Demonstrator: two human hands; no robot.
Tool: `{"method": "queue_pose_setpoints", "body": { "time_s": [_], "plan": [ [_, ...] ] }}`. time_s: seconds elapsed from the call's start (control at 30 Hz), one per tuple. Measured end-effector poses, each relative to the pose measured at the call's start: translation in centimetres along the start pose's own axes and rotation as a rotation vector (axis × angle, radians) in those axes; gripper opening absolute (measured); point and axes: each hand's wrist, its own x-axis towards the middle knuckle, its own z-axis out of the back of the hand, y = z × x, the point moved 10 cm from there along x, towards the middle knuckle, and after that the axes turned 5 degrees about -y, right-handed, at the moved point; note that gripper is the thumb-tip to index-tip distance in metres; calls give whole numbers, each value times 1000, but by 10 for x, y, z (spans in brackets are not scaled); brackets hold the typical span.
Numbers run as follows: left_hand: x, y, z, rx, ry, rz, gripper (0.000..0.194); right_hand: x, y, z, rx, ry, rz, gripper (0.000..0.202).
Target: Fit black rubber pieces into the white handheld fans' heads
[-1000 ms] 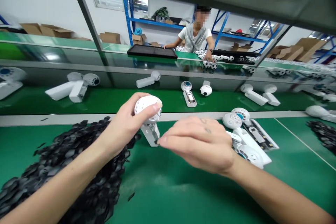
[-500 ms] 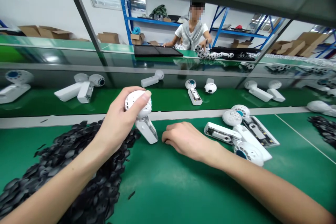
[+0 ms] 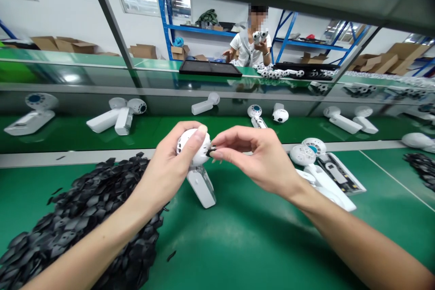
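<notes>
My left hand [image 3: 173,156] is wrapped round the round white head of a handheld device [image 3: 203,188], its thumb on top and the rectangular handle hanging down. Between the thumb and fingertips of my right hand [image 3: 254,152] is a small black piece [image 3: 211,150], held against the right side of that head. A heap of black pieces [image 3: 84,208] spreads over the green table at the left, partly behind my left forearm. Several white devices [image 3: 331,183] lie in a group on the right, some partly hidden by my right forearm.
Beyond the table's pale edge strip [image 3: 132,156], a green belt [image 3: 74,145] carries more white devices [image 3: 117,113]. Across it a person [image 3: 249,47] holds a football-patterned item near a black tray [image 3: 210,68]. A loose black piece [image 3: 171,256] lies near the front.
My right hand has risen from the table to the device, now showing a black piece in its fingertips. My left hand and the device have shifted slightly right. The person opposite has lifted an item.
</notes>
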Motion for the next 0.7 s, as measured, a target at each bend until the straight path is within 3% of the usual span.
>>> {"method": "queue_pose_setpoints", "body": {
  "time_s": [0.17, 0.37, 0.53, 0.7],
  "plan": [
    [-6, -12, -8, 60, 68, -33, 54, 2, -16, 3, 149, -54, -191, 29],
    [-9, -13, -8, 146, 50, -37, 58, -3, -16, 6, 184, -88, -278, 31],
    [-17, -17, -5, 154, -60, 33, 60, -7, -16, 0, 176, -1, -355, 26],
    [-21, -14, -9, 223, -38, 101, 59, -9, -7, 0, 92, 114, -368, 13]
  ]
}}
